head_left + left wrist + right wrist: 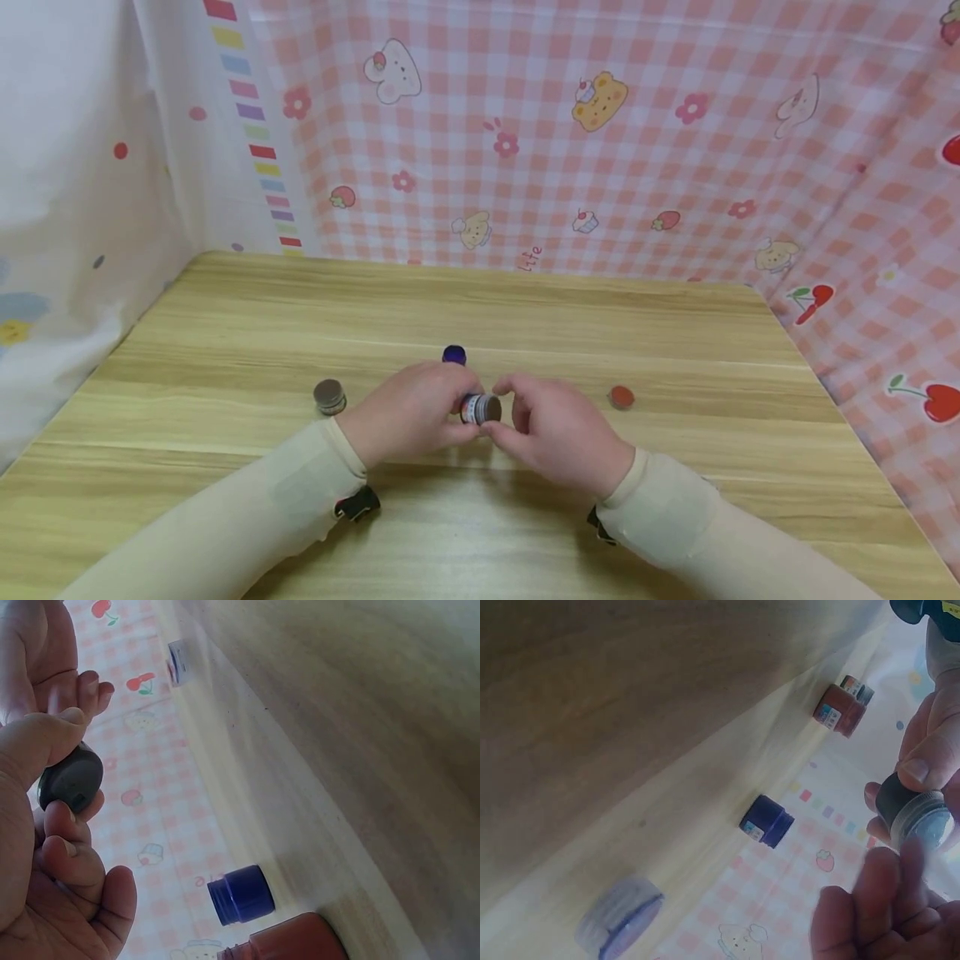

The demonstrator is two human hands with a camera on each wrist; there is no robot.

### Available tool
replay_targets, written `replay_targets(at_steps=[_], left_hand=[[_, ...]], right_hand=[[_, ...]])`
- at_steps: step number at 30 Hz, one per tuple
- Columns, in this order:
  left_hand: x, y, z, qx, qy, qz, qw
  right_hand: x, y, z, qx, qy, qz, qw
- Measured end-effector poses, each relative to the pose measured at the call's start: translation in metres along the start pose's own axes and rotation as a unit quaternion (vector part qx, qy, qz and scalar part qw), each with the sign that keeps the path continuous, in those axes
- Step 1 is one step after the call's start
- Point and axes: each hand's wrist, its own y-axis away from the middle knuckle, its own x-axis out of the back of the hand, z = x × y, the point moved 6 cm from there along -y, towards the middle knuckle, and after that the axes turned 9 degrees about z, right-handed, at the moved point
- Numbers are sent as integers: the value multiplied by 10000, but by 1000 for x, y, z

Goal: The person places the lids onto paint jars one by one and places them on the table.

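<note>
- Brown-topped jar: upright on the table, left of its middle; label low on the side, contents unreadable.
- Left hand: thumb and fingers pinch the dark jar, raised above the table's middle. Risk: a slack pinch on a small round body could let it slip.
- Red-brown jar: upright, left of the blue one; absent from the head view, probably behind the left hand. Reddish throughout; fill level unknown. Risk: a lowered wrist might knock it.
- Blue jar: stands just beyond the left hand, towards the table's far edge; narrower neck, dark blue, fill not visible.
- Dark jar: tilted on its side, ridged end facing right. Lid or bare neck: cannot tell. If uncapped with loose contents, this tilt could spill them.
- Right hand: index and thumb apart in a loose C around that end, apparently gripping nothing; contact uncertain.
- Orange-red piece: towards the table's right edge; lid or shallow pot, unclear.
</note>
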Motion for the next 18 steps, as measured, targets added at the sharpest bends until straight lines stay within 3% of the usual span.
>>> replay_targets(at_steps=[7, 18], left_hand=[[0, 1, 0, 1, -33, 29, 10000], [3, 1, -1, 82, 9, -44, 10000]], right_hand=[[-3, -1, -2, 358, 148, 37, 9992], [-3, 0, -6, 315, 214, -12, 9993]])
